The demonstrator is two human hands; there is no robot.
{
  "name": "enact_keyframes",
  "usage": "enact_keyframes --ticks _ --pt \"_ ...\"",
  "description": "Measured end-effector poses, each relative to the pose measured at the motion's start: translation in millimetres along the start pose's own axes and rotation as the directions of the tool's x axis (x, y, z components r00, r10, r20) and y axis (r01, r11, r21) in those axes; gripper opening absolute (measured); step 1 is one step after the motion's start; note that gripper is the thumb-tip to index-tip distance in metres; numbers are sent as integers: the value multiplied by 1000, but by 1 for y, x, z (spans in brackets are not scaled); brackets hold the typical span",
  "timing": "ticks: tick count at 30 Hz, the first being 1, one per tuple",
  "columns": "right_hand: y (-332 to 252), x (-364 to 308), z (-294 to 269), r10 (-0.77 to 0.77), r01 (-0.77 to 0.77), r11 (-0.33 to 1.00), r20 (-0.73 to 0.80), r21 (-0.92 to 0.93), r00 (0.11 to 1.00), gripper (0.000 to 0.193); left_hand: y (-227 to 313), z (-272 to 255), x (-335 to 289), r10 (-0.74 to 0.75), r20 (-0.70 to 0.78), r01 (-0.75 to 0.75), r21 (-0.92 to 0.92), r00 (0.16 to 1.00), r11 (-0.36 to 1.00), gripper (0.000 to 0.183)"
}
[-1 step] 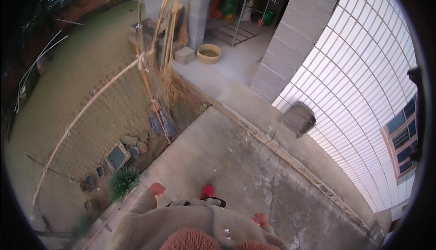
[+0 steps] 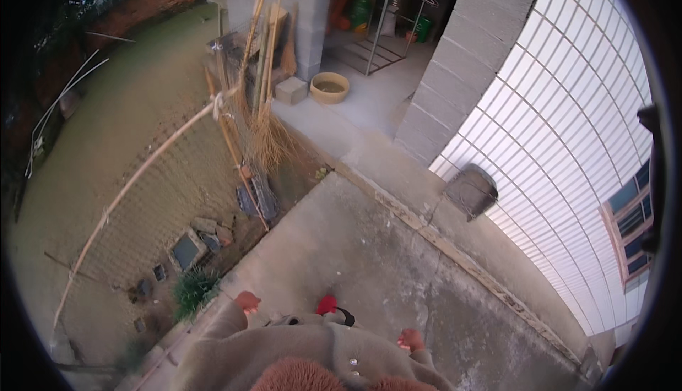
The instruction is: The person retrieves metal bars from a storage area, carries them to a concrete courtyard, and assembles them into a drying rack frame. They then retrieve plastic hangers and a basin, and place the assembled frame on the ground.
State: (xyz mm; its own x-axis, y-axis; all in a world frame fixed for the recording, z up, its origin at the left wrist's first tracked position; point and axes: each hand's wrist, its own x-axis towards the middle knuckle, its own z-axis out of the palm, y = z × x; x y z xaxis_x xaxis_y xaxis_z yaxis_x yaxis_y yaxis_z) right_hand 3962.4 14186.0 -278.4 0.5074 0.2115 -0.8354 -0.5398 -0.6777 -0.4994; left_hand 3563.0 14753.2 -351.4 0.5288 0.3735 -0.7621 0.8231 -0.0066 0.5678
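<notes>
My left hand [image 2: 247, 301] hangs at the lower middle, beside the left edge of the concrete path. Its fingers are curled in, and no object shows in them. To the right, my right hand [image 2: 410, 340] is low at my side, also curled and with nothing visible in it. Both hands come out of the sleeves of a brown coat [image 2: 298, 348]. A red shoe [image 2: 327, 304] shows between them on the concrete path [image 2: 334, 235]. Neither hand touches anything around it.
A netting fence with a bamboo rail [image 2: 142, 169] runs along the left. Twig brooms [image 2: 270, 142] lean ahead, near a concrete block [image 2: 290, 90] and a yellow basin [image 2: 329, 88]. A dark scoop-shaped container [image 2: 471, 191] rests against the white tiled wall [image 2: 554, 128].
The brooms, basin and dark container sit slightly farther right and lower in the view. Both hands stay low at my sides, still curled.
</notes>
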Motion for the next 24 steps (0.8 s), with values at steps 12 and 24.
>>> enact_keyframes --ticks 12,24 --pt "-530 292 68 -607 667 738 330 -101 723 24 147 -111 182 -59 109 106 -500 992 860 29" --pt "-816 395 48 -52 85 963 135 -254 990 27 531 -331 450 -290 293 370 -273 911 888 30"
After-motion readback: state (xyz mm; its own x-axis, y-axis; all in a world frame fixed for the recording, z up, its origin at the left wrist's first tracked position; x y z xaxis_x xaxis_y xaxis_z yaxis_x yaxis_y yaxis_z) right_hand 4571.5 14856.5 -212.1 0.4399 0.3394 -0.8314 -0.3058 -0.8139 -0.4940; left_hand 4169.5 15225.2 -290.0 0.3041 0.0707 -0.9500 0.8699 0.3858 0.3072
